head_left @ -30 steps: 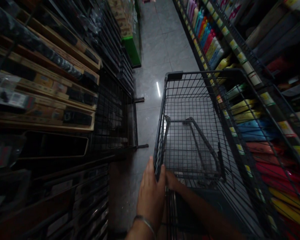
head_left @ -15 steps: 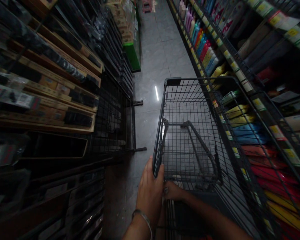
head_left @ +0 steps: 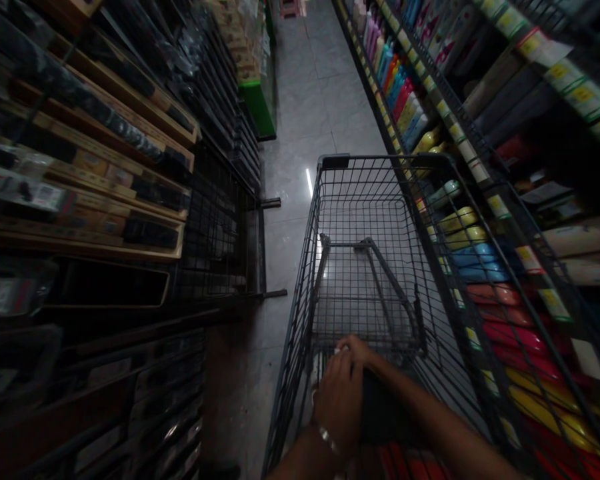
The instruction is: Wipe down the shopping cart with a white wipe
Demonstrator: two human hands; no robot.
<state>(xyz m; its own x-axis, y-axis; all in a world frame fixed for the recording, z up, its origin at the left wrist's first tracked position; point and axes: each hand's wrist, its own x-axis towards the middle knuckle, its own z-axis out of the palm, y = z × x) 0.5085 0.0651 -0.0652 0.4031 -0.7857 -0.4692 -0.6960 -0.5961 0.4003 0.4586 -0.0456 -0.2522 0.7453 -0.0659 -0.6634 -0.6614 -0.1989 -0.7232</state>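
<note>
A dark wire shopping cart [head_left: 363, 287] stands in front of me, and I look down into its basket. Inside the near part of the basket my left hand [head_left: 339, 393], with a bracelet at the wrist, is closed, its fingers together and curving over. My right hand [head_left: 356, 350] reaches across from the right and meets the left hand's fingertips; its fingers are curled. Some small whitish patches show beside the hands, but what they belong to is mostly hidden. A dark panel and something red lie low in the cart, below my forearms.
On the right, shelves hold colourful bottles [head_left: 400, 87] and stacked bright packs [head_left: 500, 293] behind price tags. To the left are boxed goods [head_left: 150, 230] on a rack whose dark prongs [head_left: 275, 293] stick into the aisle. A green-based display [head_left: 259, 107] stands farther along the tiled floor [head_left: 320, 107].
My left hand has left the cart's left rim and moved right and down to my right hand. The right hand has shifted slightly up and right. The cart appears a little farther left.
</note>
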